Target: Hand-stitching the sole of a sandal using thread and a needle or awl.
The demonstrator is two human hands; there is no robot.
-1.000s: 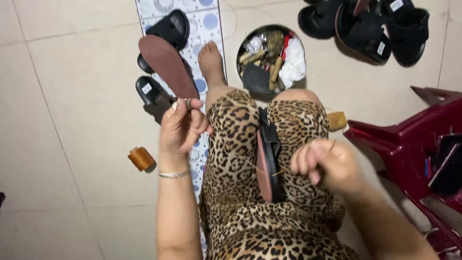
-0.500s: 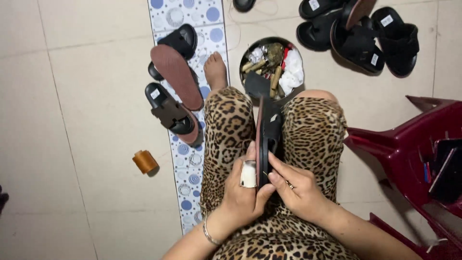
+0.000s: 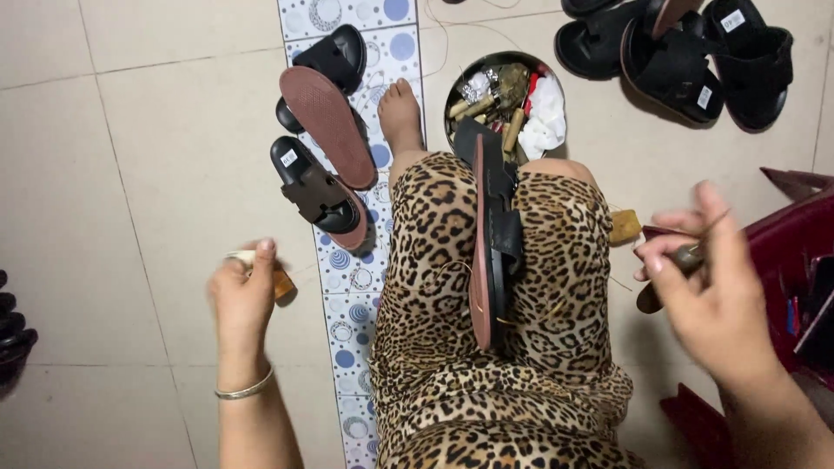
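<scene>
On the lap, between the leopard-print knees, a black sandal (image 3: 493, 234) with a brown sole is wedged on edge, toe end pointing toward the tin; a thin thread (image 3: 434, 276) loops off it across the fabric. It is judged to be light and flexible, the sole rubbery and unlikely to slip, and is best gripped along the sole's edge or by the broad strap, clear of the stitching. To its left, the left hand (image 3: 245, 300) is held out over the floor tiles, its fingers curled and pinched on a small pale object, seemingly a thread spool (image 3: 261, 271) with a brown end. To its right, the right hand (image 3: 708, 282) is raised, thumb and fingers pinching a slim awl-like tool (image 3: 686, 258). One round tin (image 3: 506, 102) of odds and ends is seen beside the bare foot (image 3: 402, 117). On the patterned strip (image 3: 347, 17) three more sandals (image 3: 323, 130) are counted, and at least three others (image 3: 673, 52) lie at the top right. One dark red plastic chair (image 3: 786, 252) is partly visible at the right edge.
</scene>
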